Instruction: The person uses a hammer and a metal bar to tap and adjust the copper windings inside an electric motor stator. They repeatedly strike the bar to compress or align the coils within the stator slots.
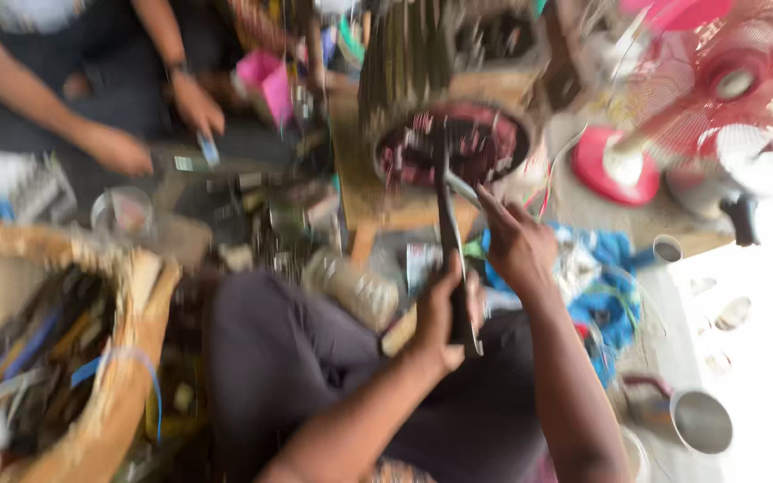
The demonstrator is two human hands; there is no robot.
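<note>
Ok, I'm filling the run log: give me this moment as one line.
left hand: grips dark tool | right hand: at tool shaft, grip unclear | tool tip: on motor stator | view: blurred

Left hand [440,313] fisted, fingers curled — right hand [516,241] raised, forefinger extended.

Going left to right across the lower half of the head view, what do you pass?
Woven basket → left hand gripping a dark tool → right hand → blue cloth → metal cup.
</note>
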